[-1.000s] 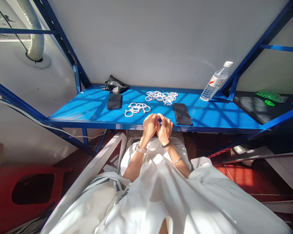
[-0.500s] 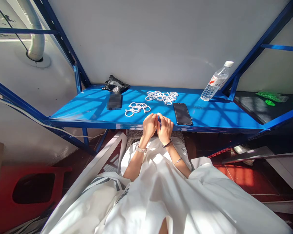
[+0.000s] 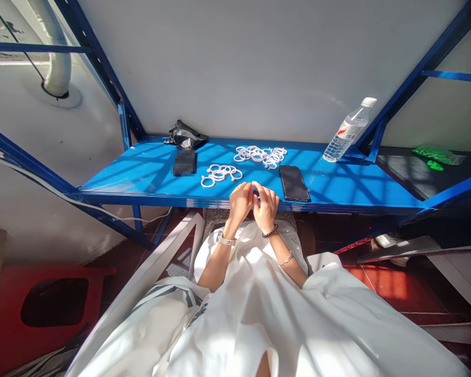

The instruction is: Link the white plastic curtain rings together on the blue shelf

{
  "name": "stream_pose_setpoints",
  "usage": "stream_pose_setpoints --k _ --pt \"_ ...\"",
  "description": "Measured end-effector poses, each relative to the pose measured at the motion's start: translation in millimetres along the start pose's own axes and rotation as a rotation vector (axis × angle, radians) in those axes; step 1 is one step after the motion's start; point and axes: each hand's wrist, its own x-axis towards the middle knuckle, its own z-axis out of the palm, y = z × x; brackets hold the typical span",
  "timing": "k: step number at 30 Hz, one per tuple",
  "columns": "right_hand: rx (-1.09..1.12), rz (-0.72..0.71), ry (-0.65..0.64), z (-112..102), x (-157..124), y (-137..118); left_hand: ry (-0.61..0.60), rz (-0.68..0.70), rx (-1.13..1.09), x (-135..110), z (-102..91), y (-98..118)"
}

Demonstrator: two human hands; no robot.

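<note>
Fingertips of the left hand (image 3: 240, 201) and right hand (image 3: 267, 205) close together on a small white ring (image 3: 255, 184) at the frame's centre, above the blue shelf's (image 3: 149, 173) front edge. 2 ring piles (image 3: 220, 174) lie behind, with a phone (image 3: 294, 183) just to the right.

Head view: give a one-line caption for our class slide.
Left hand and right hand pinch a white ring over the blue shelf, near loose rings and a phone.

Bare blue shelf (image 3: 133, 173) at left; near rings (image 3: 220, 174) and far rings (image 3: 261, 155) ahead, phone (image 3: 294, 183) close right, bottle (image 3: 347, 131) beyond
</note>
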Motion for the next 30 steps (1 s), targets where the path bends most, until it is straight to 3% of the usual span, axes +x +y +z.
stream_pose_setpoints --k 22,30 --pt "0.022 -0.015 0.009 2.3 -1.5 0.7 0.005 0.035 -0.015 -1.5 -3.5 3.1" --pt "0.004 -0.022 0.008 1.1 -1.5 0.2 0.068 0.076 -0.061 -2.4 -0.8 1.7"
